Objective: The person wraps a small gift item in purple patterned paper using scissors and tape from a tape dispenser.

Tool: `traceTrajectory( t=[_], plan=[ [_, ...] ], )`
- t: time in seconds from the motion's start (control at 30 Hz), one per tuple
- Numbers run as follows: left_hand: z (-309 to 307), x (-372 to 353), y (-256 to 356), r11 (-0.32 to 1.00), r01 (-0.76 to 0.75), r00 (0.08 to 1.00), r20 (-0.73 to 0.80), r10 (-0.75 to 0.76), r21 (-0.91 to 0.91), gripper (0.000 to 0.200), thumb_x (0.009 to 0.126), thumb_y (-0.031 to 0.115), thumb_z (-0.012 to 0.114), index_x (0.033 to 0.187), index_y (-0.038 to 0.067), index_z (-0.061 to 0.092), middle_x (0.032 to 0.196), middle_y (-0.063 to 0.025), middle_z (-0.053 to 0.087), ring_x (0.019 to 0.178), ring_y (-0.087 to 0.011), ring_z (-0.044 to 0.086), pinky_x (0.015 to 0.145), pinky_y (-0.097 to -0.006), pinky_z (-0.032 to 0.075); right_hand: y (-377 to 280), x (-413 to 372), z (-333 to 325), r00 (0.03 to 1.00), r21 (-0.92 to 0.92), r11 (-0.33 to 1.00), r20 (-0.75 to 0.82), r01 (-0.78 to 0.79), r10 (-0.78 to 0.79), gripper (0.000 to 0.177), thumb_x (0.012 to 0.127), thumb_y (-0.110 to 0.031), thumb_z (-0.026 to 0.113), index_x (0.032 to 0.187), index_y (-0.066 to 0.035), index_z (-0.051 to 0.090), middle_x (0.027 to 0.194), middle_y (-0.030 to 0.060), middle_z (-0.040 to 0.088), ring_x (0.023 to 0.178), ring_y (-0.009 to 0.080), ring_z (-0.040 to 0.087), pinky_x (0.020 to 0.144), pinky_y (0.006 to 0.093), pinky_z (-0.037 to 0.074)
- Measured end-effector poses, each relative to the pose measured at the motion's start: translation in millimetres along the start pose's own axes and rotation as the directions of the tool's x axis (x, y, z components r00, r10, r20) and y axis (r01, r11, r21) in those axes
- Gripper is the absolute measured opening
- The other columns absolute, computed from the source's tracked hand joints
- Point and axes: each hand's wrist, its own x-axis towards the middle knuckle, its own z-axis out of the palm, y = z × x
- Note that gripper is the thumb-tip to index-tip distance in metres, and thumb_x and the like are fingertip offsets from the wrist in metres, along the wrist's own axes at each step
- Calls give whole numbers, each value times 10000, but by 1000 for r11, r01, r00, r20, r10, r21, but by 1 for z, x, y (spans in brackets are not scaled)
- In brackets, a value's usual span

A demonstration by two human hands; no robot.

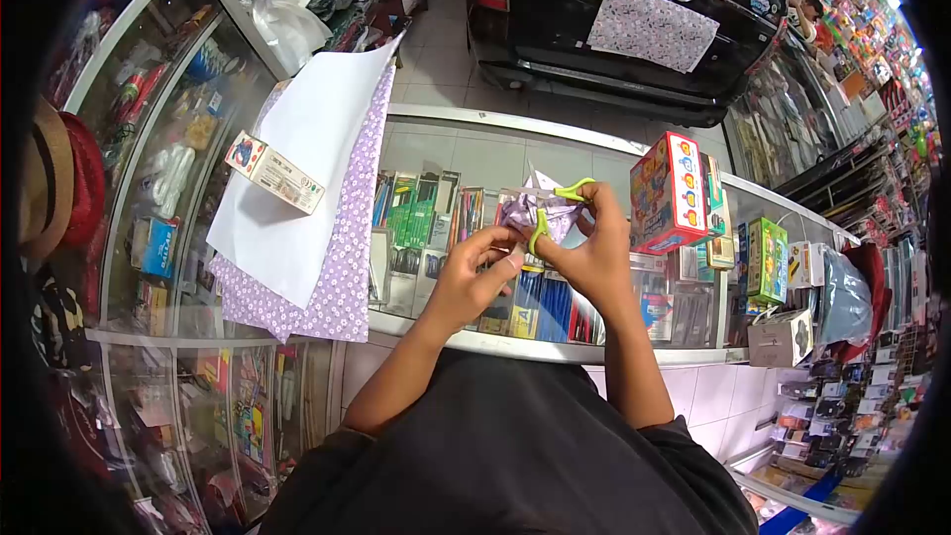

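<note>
Over the glass counter, my right hand (594, 248) grips a pair of scissors (540, 233) with yellow-green handles, the thumb and fingers at the two loops. Close beside it, my left hand (475, 275) has its fingers curled at the edge of a crumpled purple patterned paper bundle (520, 213). The scissors overlap this bundle, and their blades point away from me. What the bundle contains is hidden. To the left, purple flowered wrapping paper (342, 277) lies under a white sheet (287, 228), with a small printed box (275, 172) on top.
A red toy box (668, 193) stands on the counter (495, 342) to the right, with more boxes behind it. Pens and stationery show through the glass. Further right are a green box (767, 260) and a white box (781, 339). A black car (634, 30) is parked beyond the counter.
</note>
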Motion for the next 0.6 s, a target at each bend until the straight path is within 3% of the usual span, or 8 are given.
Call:
traceTrajectory(
  t=[0.03,0.13,0.57,0.6],
  plan=[
    [0,-1,1,996,66,998,7,-66,-52,374,972,225,625,1256,-18,611,1100,-70,666,1001,-133,643,704,-282,553,0,0,1,1000,-7,1000,-3,8,-8,571,688,-122,873,1119,21,527,1065,172,633,938,250,647,840,388,556],
    [-1,-1,-4,997,66,997,-42,-68,-42,330,952,222,657,1192,-4,660,1057,-57,666,913,-99,625,617,-265,550,-3,-2,5,1000,-27,999,-5,20,-20,571,688,-114,871,1121,13,521,1068,166,625,942,243,639,844,376,553],
    [-8,-36,-9,966,256,963,-78,-259,-48,340,990,274,657,1189,-2,663,1071,-52,654,913,-117,609,568,-269,567,-7,-2,9,994,-54,993,52,102,-100,565,672,-58,862,1112,0,512,1052,145,622,900,223,620,837,340,528],
    [-7,-38,-5,955,298,948,-118,-296,1,332,990,267,659,1176,-9,661,1067,-83,662,950,-149,628,683,-301,582,-7,-2,9,995,-38,995,51,88,-86,566,669,-56,861,1111,-1,513,1045,143,620,900,227,620,838,338,526]
  ],
)
